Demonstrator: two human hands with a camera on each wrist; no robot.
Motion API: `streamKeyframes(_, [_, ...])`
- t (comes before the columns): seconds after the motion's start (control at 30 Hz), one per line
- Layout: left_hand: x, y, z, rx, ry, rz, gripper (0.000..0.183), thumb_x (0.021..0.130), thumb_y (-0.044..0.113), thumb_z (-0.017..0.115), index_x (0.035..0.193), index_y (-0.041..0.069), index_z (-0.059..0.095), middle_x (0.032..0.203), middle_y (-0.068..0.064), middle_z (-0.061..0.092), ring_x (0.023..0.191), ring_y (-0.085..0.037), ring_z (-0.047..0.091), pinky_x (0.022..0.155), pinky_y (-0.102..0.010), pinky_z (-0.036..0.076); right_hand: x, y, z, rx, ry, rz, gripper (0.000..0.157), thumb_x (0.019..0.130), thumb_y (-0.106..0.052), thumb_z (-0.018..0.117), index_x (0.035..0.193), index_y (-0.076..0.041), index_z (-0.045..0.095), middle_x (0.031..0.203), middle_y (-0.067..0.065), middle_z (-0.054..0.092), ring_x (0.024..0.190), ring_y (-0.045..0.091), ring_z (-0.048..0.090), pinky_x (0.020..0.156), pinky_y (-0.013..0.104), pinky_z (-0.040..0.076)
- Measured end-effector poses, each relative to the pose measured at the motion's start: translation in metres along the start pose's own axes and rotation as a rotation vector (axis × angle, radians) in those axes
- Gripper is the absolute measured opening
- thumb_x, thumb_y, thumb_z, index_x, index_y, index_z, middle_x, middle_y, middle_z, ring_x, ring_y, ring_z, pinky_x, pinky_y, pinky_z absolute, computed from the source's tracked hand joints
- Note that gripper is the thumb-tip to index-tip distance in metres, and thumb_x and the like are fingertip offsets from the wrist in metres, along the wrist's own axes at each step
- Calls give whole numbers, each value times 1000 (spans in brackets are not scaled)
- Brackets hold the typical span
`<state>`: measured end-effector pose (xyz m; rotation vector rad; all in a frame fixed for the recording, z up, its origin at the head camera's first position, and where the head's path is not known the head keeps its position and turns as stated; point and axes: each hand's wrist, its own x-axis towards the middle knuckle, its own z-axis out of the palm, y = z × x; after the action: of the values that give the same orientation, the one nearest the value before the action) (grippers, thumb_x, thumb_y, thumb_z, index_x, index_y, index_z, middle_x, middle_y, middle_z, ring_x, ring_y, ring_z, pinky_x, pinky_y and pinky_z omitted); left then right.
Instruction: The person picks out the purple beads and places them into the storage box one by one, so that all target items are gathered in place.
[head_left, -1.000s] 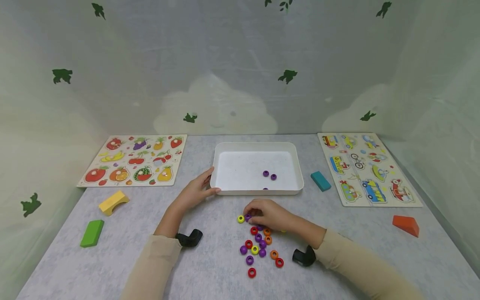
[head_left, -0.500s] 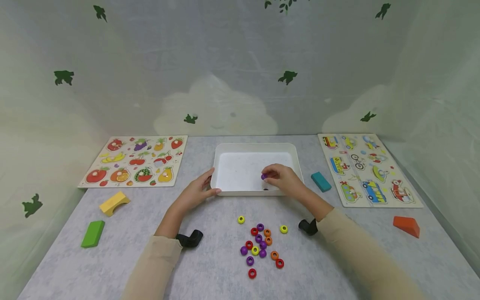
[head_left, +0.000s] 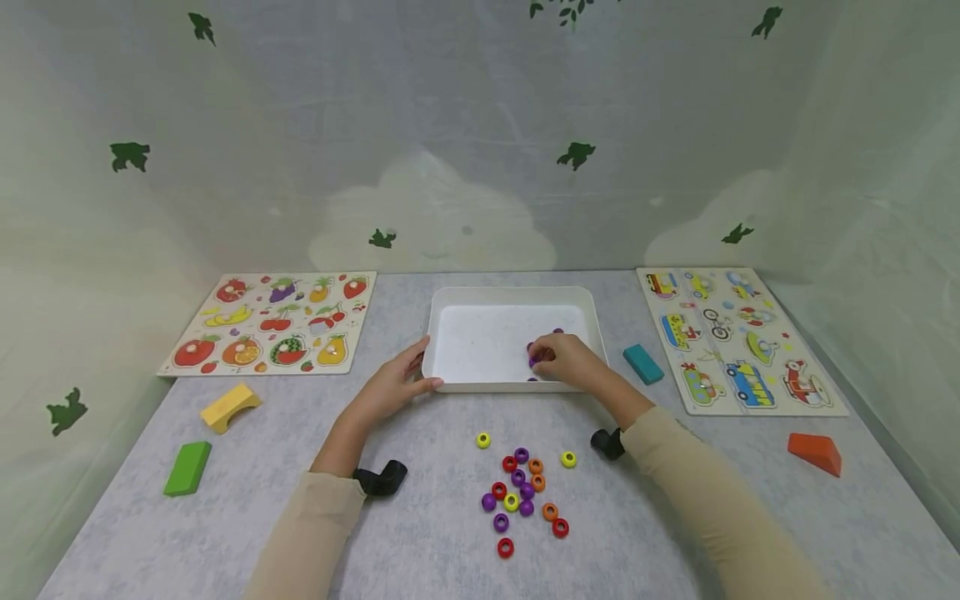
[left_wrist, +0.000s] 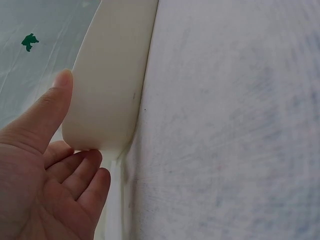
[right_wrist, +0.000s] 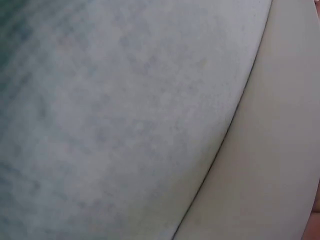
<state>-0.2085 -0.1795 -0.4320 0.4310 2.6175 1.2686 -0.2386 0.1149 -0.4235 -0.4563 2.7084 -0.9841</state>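
Note:
In the head view, my left hand [head_left: 399, 375] grips the near left corner of a white tray [head_left: 480, 387]. The left wrist view has its thumb [left_wrist: 63, 80] at the rim and the other fingers bent against the corner wall. My right hand [head_left: 570, 362] is inside the tray's right half, fingers bent downward. A purple bead [head_left: 532, 362] shows at its fingertips; whether they still pinch it I cannot tell. More purple beads lie about this hand, one [head_left: 558, 331] behind it. Only the tray's outer wall [right_wrist: 260, 150] fills the right wrist view, with a sliver of hand at the edge.
Loose purple, red, orange and yellow beads [head_left: 518, 477] lie in front of the tray. Fruit [head_left: 277, 325] and vehicle puzzle boards [head_left: 727, 333] lie left and right. Yellow [head_left: 228, 407], green [head_left: 187, 468], teal [head_left: 642, 364] and orange blocks [head_left: 815, 452] sit toward the sides.
My right hand picked a purple bead from the pile and carried it into the tray. There it dipped slightly lower, and a purple bead now shows farther back. My left hand stayed at the corner.

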Motion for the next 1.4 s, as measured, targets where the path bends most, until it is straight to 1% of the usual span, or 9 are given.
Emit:
streamKeyframes(0.13, [0,-1,0,4,1,-6,83,67,49,59,133,22,16,135,2,17,117,-14,26,94,-30,26,-7,-2,-4,31,46,-57,19,74,-16,62,92,-11,58,83,-1,55,75,12,48,65,23,45])
streamKeyframes(0.33, [0,-2,0,7,2,-14,82,68,48,59,133,23,16,135,3,17,117,-13,26,94,-30,26,-33,-15,-9,111,99,-256,31,73,-20,63,100,-6,55,95,7,55,83,18,50,74,29,44])
streamKeyframes(0.47, [0,-1,0,6,4,-13,83,67,49,59,133,22,16,135,2,17,117,-14,26,94,-30,25,-57,-23,-3,156,51,-366,31,73,-20,63,100,-7,54,94,7,54,83,21,51,74,31,44])
streamKeyframes(0.57, [0,0,0,7,6,-15,83,67,49,59,133,22,16,135,2,17,117,-14,26,94,-30,25,-76,-33,4,169,-32,-398,29,73,-17,63,99,-6,54,94,8,54,82,21,51,73,31,44])
streamKeyframes(0.7, [0,0,0,9,7,-10,83,67,49,59,133,21,16,135,2,17,117,-14,27,94,-30,25,-89,-33,19,164,-155,-370,28,74,-16,62,100,-8,55,94,3,55,82,16,50,72,28,44])
streamKeyframes(0.87, [1,-2,0,14,9,-7,83,67,49,59,133,22,16,135,2,17,117,-14,27,94,-30,26,-88,-21,35,184,-310,-343,22,77,-17,59,98,-15,57,93,-7,54,81,9,49,71,21,43])
streamKeyframes(0.93, [1,-2,0,18,8,-10,83,67,49,58,133,22,16,135,2,17,117,-14,27,94,-30,26,-88,-20,37,172,-339,-332,20,77,-17,58,97,-17,58,92,-9,53,80,7,49,71,20,43])
streamKeyframes(1.23, [1,-1,0,11,9,-4,83,68,47,59,133,20,16,135,0,18,117,-16,27,94,-31,26,-90,-31,39,8,-304,-289,15,77,-18,58,92,-18,59,84,-11,51,72,4,46,63,16,43])
streamKeyframes(1.4, [0,-1,0,13,7,-7,84,67,50,58,133,20,15,135,1,18,117,-15,27,94,-30,26,-88,-33,32,27,-215,-278,17,77,-19,58,94,-17,59,85,-12,51,74,5,47,63,17,43])
